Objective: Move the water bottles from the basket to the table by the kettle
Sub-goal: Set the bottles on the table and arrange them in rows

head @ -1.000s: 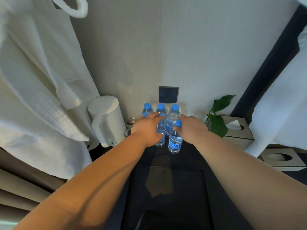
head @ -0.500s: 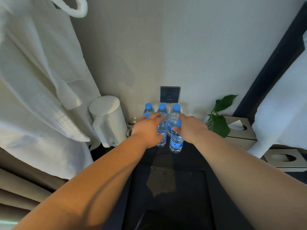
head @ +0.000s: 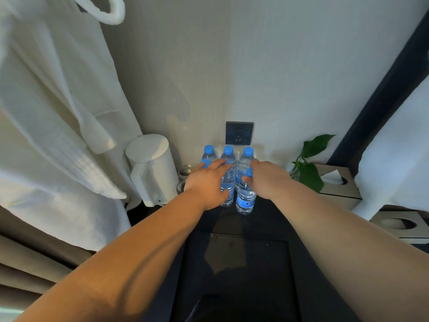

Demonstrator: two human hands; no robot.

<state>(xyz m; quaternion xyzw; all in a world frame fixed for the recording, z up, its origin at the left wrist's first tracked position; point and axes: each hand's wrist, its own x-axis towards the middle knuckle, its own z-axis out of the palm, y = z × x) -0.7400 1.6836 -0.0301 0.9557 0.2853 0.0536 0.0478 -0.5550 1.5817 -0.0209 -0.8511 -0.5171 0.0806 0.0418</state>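
Note:
Several clear water bottles with blue caps stand in two rows on the dark table (head: 274, 219), right of the white kettle (head: 152, 168). The back row (head: 228, 151) stands against the wall under the socket. My left hand (head: 207, 183) lies over the front left and middle bottles (head: 227, 185), fingers stretched across their caps and thumb beside the middle one. My right hand (head: 267, 178) grips the front right bottle (head: 245, 199) at its neck, just under the cap. That bottle stands upright on the table.
A white bathrobe (head: 53, 126) hangs left of the kettle. Two glasses (head: 184, 175) sit between kettle and bottles. A green plant (head: 308, 168) and a tissue box (head: 339, 184) stand to the right. A dark rectangular panel (head: 234, 270) fills the near foreground.
Both hands stay on the front bottles in nearly the same pose. Only the view has drifted slightly.

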